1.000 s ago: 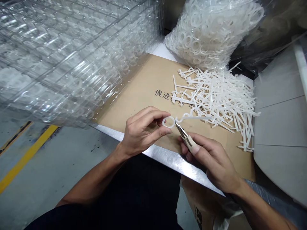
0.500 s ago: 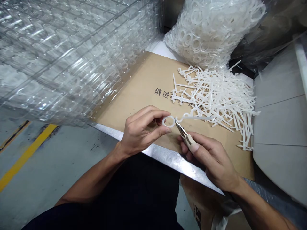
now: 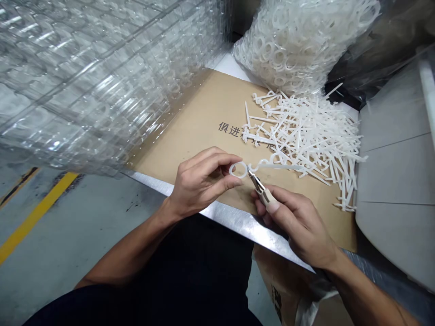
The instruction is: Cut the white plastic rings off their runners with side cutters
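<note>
White ring (image 3: 238, 177) in left hand (image 3: 200, 181), pliers (image 3: 261, 190) in right hand (image 3: 302, 222)

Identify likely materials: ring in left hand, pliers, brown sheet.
Ring: probably plastic, smooth satin; milky, translucent-looking white.
Pliers: metal end likely steel, bright silver glints; beige handle perhaps plastic, duller.
Brown sheet: cardboard or heavy paper, matte with dark printed characters; can't tell which.

White glare streaks the clear plastic (image 3: 102, 81) and the metal edge (image 3: 253, 232).

Black characters 俱进 (image 3: 228, 129) on brown cardboard (image 3: 183, 131), next ones partly covered, lower print (image 3: 277, 303) unreadable
</note>
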`<state>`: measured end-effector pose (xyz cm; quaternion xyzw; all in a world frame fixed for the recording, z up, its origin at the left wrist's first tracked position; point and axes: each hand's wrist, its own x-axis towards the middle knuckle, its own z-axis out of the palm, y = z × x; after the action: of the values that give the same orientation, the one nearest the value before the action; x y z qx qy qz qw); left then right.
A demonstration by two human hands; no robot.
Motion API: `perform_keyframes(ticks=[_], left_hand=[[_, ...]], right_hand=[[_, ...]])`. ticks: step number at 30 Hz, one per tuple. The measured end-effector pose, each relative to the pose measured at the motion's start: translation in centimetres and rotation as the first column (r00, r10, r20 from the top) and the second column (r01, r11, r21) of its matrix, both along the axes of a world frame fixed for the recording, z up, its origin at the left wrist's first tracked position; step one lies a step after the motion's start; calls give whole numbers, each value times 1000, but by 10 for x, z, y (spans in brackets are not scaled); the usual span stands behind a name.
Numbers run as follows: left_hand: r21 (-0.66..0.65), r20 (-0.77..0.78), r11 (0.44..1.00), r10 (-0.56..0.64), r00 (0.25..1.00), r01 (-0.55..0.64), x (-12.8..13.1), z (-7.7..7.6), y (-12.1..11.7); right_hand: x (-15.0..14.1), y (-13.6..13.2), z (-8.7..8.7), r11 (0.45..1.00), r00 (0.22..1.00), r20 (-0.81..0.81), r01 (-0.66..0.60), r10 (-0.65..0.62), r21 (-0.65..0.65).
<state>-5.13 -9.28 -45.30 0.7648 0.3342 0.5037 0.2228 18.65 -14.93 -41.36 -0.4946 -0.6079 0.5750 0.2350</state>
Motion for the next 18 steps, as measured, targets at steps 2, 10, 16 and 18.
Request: perform_keyframes(ticks=[2, 10, 16, 18], left_hand=[[-6, 6, 1000, -5, 1000, 5, 0, 0, 0], [-75, 25, 997, 11, 1000, -9, 1, 1, -1], [-51, 17, 998, 41, 999, -40, 2, 1, -2], [-52, 17, 998, 41, 999, -41, 2, 1, -2]], right_hand=[[-1, -1, 0, 1000, 1000, 7, 3, -3, -9], [-4, -3, 0, 1000, 1000, 28, 5, -4, -4], [-4, -3, -2, 1000, 999, 48, -9, 9, 0], [-5, -3, -2, 1000, 998, 58, -11, 10, 7]])
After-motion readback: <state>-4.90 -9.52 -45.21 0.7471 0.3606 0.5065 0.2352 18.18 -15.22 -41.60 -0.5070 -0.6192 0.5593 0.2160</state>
